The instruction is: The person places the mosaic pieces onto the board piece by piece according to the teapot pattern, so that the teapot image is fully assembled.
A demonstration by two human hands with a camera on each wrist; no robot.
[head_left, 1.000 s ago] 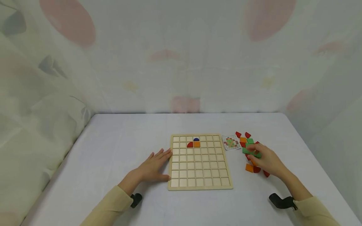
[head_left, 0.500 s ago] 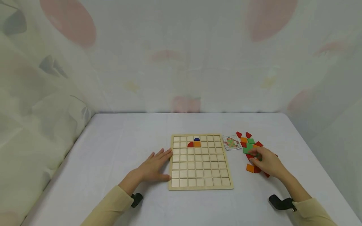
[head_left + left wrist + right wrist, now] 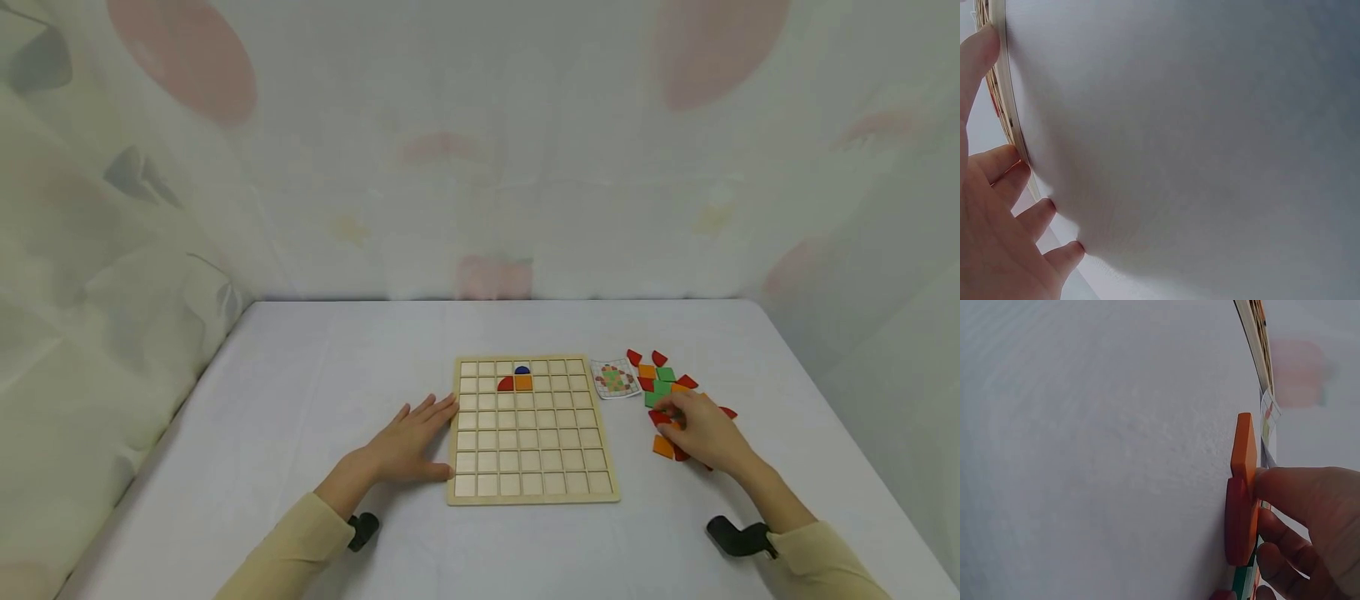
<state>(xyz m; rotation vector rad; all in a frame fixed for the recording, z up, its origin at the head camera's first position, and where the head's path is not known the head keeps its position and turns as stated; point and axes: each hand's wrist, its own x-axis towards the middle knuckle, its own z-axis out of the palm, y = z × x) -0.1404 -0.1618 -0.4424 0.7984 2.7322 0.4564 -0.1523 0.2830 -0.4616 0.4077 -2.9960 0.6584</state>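
Beige long sleeves (image 3: 296, 540), black bent wrist attachments (image 3: 735, 539)

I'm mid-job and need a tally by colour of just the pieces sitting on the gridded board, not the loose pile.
Blue piece: 1
Red piece: 1
Orange piece: 1
Total on the board: 3

Card (image 3: 615, 380) lying on the table (image 3: 337, 350) between the board (image 3: 532, 499) at left and the loose tiles (image 3: 663, 387) at right
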